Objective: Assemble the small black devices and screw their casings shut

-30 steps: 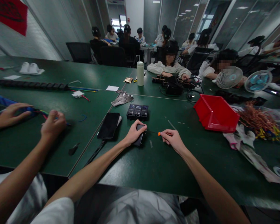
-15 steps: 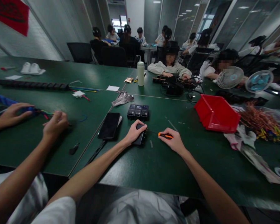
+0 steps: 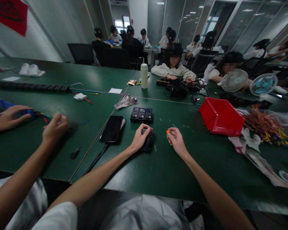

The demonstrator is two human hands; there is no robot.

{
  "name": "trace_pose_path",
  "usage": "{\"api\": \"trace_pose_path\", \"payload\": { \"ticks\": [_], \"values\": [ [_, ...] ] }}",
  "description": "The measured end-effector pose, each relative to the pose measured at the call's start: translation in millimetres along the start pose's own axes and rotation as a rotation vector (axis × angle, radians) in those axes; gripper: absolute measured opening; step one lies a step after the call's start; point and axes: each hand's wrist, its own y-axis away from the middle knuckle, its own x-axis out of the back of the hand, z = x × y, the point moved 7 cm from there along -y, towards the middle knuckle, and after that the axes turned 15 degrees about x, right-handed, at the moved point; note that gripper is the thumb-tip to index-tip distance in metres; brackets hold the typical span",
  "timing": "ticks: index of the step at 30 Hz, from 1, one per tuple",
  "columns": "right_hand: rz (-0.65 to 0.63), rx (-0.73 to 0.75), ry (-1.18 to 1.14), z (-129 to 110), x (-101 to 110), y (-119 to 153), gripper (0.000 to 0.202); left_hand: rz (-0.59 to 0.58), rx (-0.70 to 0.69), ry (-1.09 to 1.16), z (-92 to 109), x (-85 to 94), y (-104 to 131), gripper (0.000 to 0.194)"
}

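Observation:
Fingers wrapped round a small black box (image 3: pixel 148 142), my left hand (image 3: pixel 140 138) keeps it low over the green table. My right hand (image 3: pixel 177 142) is closed on an orange-handled screwdriver (image 3: pixel 168 131). Its thin shaft points up and away to the left, apart from the box; most of the handle is hidden in my fingers. Just beyond my left hand stands a black block with three sections (image 3: pixel 141 115). A smartphone (image 3: pixel 111 129) with a thick black cable lies to the left of that hand.
At the left, a co-worker's hands (image 3: pixel 54 127) handle coloured wires. A grey glove (image 3: pixel 125 102) and a pale bottle (image 3: pixel 144 76) stand farther back. To the right are a red bin (image 3: pixel 220 116), copper wire bundles (image 3: pixel 261 123) and white gloves (image 3: pixel 252 142). Two fans (image 3: pixel 263 84) face people across the table.
The screwdriver has moved away from the box and now points more upward, with more of its handle covered by my right hand. My left hand has turned the box more upright.

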Motion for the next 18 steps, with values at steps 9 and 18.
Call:
{"api": "trace_pose_path", "payload": {
  "ticks": [9, 18],
  "values": [
    [-0.070, -0.221, -0.189, 7, -45, 17, 0.032, 0.007, -0.241, -0.077, 16, -22.5, 22, 0.021],
    [-0.038, -0.176, -0.178, 6, -41, 16, 0.033, -0.027, -0.231, -0.090, 16, -21.9, 21, 0.019]
  ]
}}
